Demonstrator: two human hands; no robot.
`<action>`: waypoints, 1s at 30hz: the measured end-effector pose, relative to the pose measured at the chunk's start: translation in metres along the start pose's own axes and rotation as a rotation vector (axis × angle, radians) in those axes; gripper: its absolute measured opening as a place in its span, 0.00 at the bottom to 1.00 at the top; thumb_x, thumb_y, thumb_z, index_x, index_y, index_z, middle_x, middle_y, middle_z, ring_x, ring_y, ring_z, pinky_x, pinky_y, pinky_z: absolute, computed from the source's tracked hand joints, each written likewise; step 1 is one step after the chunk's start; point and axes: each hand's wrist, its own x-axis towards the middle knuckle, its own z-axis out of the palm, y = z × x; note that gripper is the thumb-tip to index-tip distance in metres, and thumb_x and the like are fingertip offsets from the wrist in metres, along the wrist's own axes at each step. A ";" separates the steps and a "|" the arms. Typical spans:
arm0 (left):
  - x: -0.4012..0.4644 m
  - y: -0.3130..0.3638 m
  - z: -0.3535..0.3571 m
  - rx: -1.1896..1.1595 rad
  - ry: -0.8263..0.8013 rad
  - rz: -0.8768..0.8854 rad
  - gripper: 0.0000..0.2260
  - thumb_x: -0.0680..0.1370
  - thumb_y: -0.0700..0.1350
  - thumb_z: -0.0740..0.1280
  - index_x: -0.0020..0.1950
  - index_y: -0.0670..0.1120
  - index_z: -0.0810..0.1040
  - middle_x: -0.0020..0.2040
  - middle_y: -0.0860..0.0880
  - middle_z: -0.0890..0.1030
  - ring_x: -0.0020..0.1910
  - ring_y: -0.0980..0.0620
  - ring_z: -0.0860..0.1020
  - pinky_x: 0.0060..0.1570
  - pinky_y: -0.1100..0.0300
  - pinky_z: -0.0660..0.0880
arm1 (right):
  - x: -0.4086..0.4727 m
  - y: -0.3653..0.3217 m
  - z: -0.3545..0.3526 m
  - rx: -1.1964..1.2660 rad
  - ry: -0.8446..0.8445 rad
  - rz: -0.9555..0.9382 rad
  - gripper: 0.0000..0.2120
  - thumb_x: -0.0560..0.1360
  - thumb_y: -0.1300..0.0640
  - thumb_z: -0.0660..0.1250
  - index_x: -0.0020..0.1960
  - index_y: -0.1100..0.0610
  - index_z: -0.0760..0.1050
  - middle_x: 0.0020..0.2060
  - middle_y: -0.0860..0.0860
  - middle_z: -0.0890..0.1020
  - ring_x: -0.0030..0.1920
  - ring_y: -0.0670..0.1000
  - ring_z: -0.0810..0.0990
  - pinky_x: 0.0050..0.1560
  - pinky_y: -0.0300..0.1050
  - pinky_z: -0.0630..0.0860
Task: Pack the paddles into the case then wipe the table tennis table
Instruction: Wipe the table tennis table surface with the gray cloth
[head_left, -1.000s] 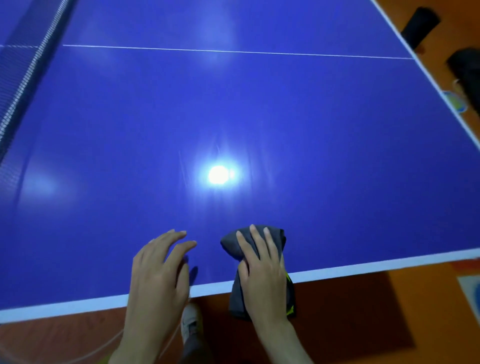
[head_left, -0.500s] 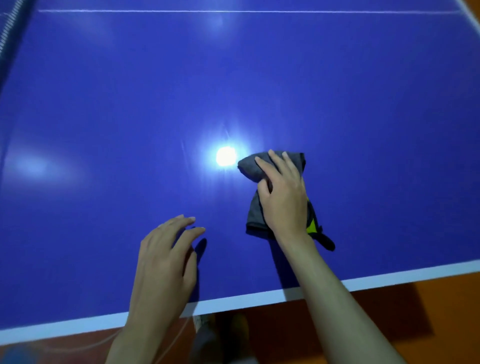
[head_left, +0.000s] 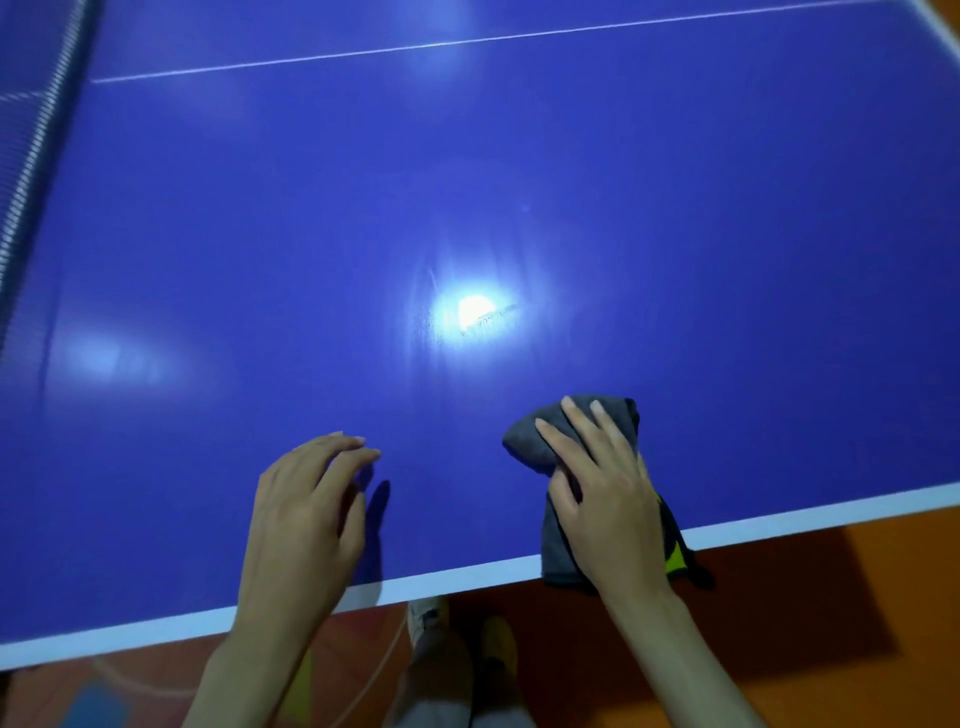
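While the grey cloth lay bunched at the near white edge line of the bench, the right hand pressed on it from above. Its fingers were fairly straight and a little spread over the cloth; the thumb side seemed to gather a fold, but I could not tell if it truly pinched it. The rear part of the cloth, with a yellow patch, hung over the edge line.

To the left of the cloth, well apart from it, the left hand was at the blue surface just beyond the edge line, with its fingers loosely bent and close together, holding nothing. Whether the fingertips touched the surface I could not tell.

The step in hand seemed to be the wiping. No paddles and no case were visible, so I judged the packing as finished or done elsewhere. The next move probably called for even pressure and a stroke away from the edge line, toward the bright reflection and the net far to the left, with the cloth kept from slipping off. No container was in view.
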 end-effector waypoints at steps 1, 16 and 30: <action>-0.001 -0.002 -0.002 0.005 -0.001 0.006 0.17 0.78 0.43 0.59 0.62 0.45 0.82 0.63 0.47 0.80 0.65 0.43 0.77 0.63 0.48 0.69 | 0.000 -0.002 0.001 -0.007 0.008 0.003 0.26 0.80 0.60 0.67 0.75 0.44 0.73 0.79 0.43 0.67 0.81 0.49 0.59 0.71 0.61 0.73; -0.021 -0.116 -0.058 -0.112 0.140 -0.184 0.15 0.80 0.39 0.61 0.65 0.45 0.80 0.64 0.46 0.80 0.64 0.42 0.75 0.61 0.43 0.73 | -0.017 -0.119 0.059 -0.149 0.025 0.069 0.29 0.79 0.61 0.68 0.79 0.50 0.69 0.81 0.45 0.64 0.82 0.53 0.58 0.68 0.61 0.72; -0.042 -0.283 -0.168 0.032 0.241 -0.314 0.19 0.78 0.34 0.69 0.69 0.42 0.79 0.75 0.41 0.71 0.78 0.37 0.65 0.77 0.35 0.59 | -0.043 -0.353 0.187 -0.204 -0.060 -0.006 0.31 0.78 0.58 0.67 0.80 0.52 0.67 0.82 0.50 0.62 0.82 0.57 0.58 0.68 0.64 0.74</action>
